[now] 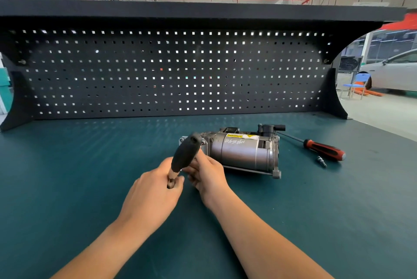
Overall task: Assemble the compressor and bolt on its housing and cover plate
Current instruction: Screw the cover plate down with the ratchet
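One compressor point(243, 150) lay on the bench point(67, 177), and just left of the compressor the left hand point(155, 190) and right hand point(207, 175), close together, gripped one dark cylinder point(186, 152), while one screwdriver point(325, 149) and one small metal piece point(321, 161) lay right of the compressor.

tool point(186, 154) lower end — partly inside left hand point(155, 193) | car point(392, 71) — cropped right

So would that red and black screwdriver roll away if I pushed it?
Probably a little: the screwdriver has a roundish handle and thin round shaft, and lies flat on the smooth table. Its rubbery-looking grip might stop it soon. It looks stiff, not bendy.
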Demonstrator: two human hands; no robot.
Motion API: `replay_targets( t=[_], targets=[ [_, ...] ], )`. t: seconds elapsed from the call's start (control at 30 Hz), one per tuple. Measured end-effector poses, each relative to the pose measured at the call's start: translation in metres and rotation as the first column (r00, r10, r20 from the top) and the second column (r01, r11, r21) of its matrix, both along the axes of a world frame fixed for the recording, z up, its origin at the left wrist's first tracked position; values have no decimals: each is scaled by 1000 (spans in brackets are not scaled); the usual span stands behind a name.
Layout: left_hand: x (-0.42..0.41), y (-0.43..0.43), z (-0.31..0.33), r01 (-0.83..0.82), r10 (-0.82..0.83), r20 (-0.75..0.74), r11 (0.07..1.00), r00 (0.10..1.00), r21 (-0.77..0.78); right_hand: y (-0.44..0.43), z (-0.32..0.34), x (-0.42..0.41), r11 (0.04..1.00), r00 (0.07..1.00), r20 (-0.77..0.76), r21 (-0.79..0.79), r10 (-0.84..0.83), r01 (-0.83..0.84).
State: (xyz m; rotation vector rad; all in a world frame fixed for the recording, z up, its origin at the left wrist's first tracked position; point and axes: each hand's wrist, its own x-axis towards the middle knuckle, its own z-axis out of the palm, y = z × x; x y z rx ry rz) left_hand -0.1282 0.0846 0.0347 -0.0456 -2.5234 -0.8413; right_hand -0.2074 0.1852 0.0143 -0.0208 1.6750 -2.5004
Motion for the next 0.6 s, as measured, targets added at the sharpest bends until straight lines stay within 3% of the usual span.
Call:
replay_targets(
  t=[0.27,0.6],
  targets=[
    [0,-3,-3,48,-49,-29,999,998,-14,1,0,1,1000,999,26,-13,20,-20],
    [2,-1,-6,272,-274,-12,959,962,-79,3,2,7,1000,998,69,13,10,-11]
  ],
)
